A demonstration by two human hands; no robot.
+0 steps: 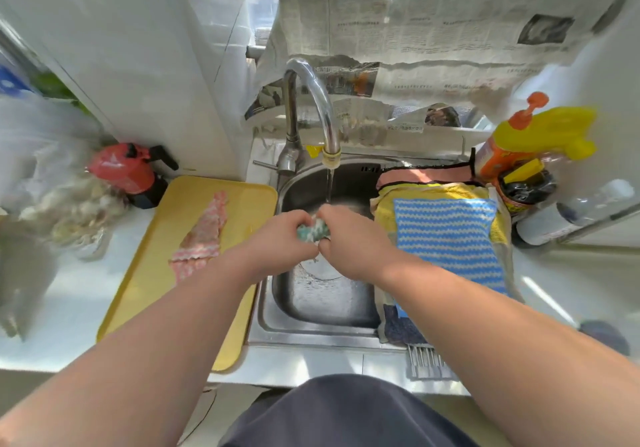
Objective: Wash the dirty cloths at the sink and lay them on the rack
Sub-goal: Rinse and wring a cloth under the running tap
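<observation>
left hand (pixel 280 238) grips green cloth (pixel 313 231), fingers curled | right hand (pixel 349 238) grips same cloth, touching left hand | cloth between both hands, over sink (pixel 322 308), water from tap (pixel 311 100) falls just past them | pink cloth (pixel 204 235) left of left hand | blue cloth (pixel 446 232) right of right hand

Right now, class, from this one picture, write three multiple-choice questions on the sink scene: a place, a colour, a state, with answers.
1. Where does the pink cloth lie? A. on the yellow tray B. on the floor C. on the windowsill
2. The top cloth on the rack is: A. red B. blue and white C. black
3. The faucet is: A. off B. running C. wrapped
Answers: A, the tray shows around it; B, its stripes show; B, a water stream falls above the teal cloth.
</observation>
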